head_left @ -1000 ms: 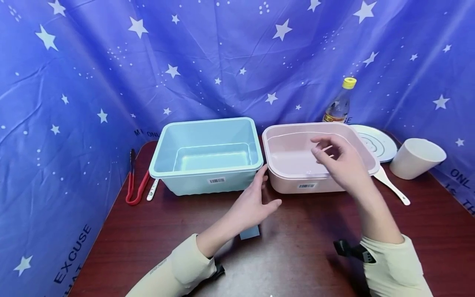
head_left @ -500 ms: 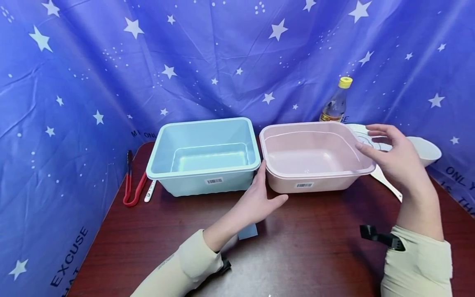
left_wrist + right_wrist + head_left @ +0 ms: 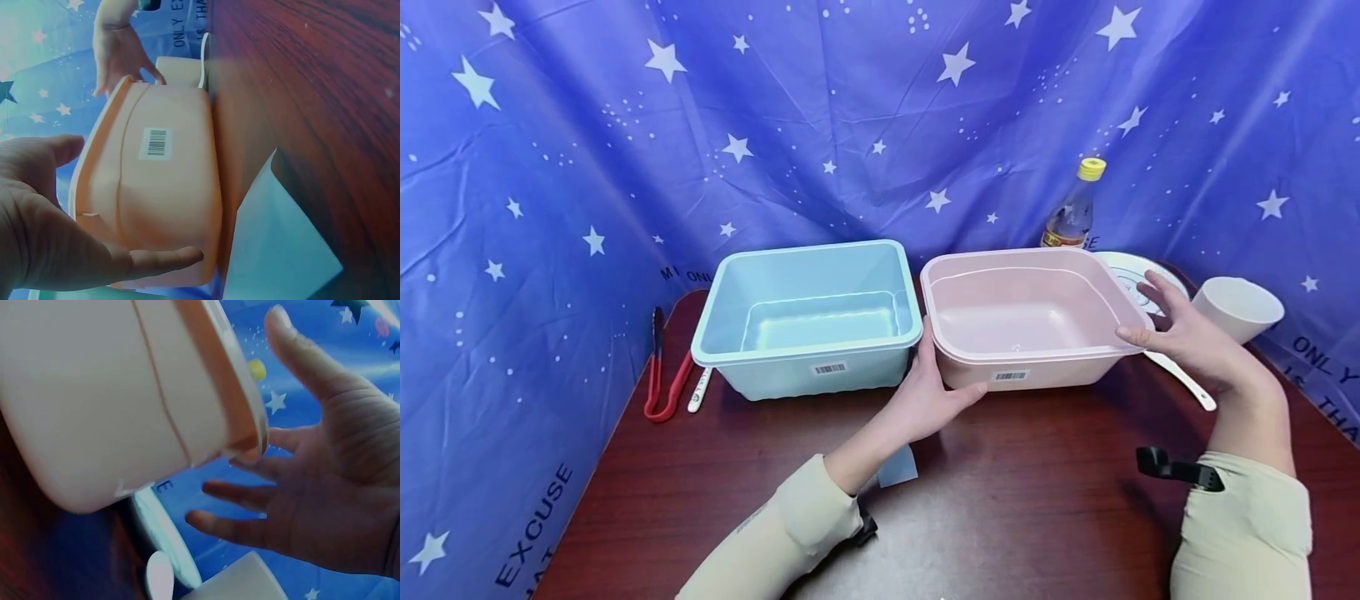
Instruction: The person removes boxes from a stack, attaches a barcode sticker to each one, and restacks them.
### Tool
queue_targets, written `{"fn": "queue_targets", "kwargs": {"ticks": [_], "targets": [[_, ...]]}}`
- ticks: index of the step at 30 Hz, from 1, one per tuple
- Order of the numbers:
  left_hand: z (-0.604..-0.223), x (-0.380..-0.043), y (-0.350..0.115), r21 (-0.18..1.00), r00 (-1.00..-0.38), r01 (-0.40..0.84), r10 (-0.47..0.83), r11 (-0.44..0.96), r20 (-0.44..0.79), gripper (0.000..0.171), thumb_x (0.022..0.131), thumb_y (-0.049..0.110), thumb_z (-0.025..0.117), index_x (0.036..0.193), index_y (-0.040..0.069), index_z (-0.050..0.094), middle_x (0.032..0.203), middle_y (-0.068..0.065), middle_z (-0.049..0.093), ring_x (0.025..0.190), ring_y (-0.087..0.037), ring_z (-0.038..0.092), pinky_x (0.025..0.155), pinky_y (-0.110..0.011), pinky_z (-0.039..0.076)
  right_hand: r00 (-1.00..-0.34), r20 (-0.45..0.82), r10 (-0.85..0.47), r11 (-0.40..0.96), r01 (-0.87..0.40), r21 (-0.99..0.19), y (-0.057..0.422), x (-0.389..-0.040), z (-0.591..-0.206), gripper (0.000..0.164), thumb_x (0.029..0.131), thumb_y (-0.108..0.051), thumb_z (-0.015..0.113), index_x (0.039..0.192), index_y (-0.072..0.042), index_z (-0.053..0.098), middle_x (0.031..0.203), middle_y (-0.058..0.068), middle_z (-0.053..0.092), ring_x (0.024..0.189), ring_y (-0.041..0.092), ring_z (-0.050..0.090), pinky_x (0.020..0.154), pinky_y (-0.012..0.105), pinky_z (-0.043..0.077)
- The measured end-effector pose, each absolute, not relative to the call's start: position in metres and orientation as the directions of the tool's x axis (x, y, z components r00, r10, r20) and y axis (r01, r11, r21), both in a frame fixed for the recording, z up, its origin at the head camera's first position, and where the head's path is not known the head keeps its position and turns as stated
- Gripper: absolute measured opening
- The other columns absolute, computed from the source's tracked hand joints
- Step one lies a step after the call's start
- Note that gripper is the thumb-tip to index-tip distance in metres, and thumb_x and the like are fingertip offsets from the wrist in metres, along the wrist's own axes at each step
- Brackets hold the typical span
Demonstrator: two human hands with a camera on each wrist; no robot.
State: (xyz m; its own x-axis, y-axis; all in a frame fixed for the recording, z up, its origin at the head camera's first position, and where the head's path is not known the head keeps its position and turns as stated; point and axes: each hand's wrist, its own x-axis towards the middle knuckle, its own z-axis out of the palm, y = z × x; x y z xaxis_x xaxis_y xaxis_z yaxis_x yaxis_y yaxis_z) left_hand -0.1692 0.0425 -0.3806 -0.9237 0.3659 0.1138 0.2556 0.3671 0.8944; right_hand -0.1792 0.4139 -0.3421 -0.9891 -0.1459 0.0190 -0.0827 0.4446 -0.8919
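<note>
A pink plastic basin (image 3: 1060,371) stands on the table, with a light blue basin (image 3: 782,379) close on its left. My left hand (image 3: 921,404) reaches into the gap between them, fingers extended along the pink basin's left side and thumb in front of it. At the pink basin's right end, my right hand (image 3: 1198,342) is spread, its fingers outside the rim and the thumb raised in the right wrist view. Whether its fingers touch the rim I cannot tell. Both basins look empty inside. The left fingertips are partly hidden between the basins.
Red-handled tongs (image 3: 662,392) and a white spoon handle (image 3: 699,392) lie at left. Behind and right of the pink basin are a yellow-capped bottle (image 3: 1070,212), a white plate (image 3: 1131,271), a white cup (image 3: 1236,308) and a white rice paddle (image 3: 1183,379). Blue paper (image 3: 275,244) lies near my left wrist.
My right hand has moved from above the pink basin rightward and down to its right end. My left hand has stayed between the basins; the view has shifted slightly.
</note>
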Motion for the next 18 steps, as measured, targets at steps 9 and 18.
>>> {"fn": "queue_targets", "kwargs": {"ticks": [9,18], "targets": [[-0.387,-0.180,0.054,0.941,-0.939,0.225,0.313,0.255,0.140,0.125,0.082,0.038,0.084,0.162,0.027,-0.011,0.165,-0.014,0.018,0.147,-0.024,0.028,0.116,-0.043,0.030,-0.965,0.072,-0.253,0.396,-0.171,-0.902,0.425,-0.181,-0.361,0.097,0.099,-0.013,0.063,0.162,-0.014,-0.010,0.165,0.026,-0.002,0.142,0.008,0.022,0.097,0.007,0.030],[-0.391,-0.192,0.057,0.970,-0.932,0.227,0.308,0.088,0.190,0.127,0.078,0.026,0.089,0.162,0.033,-0.007,0.160,-0.009,0.031,0.137,-0.025,0.044,0.110,-0.039,0.036,-0.964,0.047,-0.261,0.368,-0.144,-0.919,0.428,-0.183,-0.372,0.104,0.095,-0.014,0.069,0.163,-0.022,-0.009,0.166,0.018,-0.009,0.142,0.008,0.014,0.099,0.007,0.026]]}}
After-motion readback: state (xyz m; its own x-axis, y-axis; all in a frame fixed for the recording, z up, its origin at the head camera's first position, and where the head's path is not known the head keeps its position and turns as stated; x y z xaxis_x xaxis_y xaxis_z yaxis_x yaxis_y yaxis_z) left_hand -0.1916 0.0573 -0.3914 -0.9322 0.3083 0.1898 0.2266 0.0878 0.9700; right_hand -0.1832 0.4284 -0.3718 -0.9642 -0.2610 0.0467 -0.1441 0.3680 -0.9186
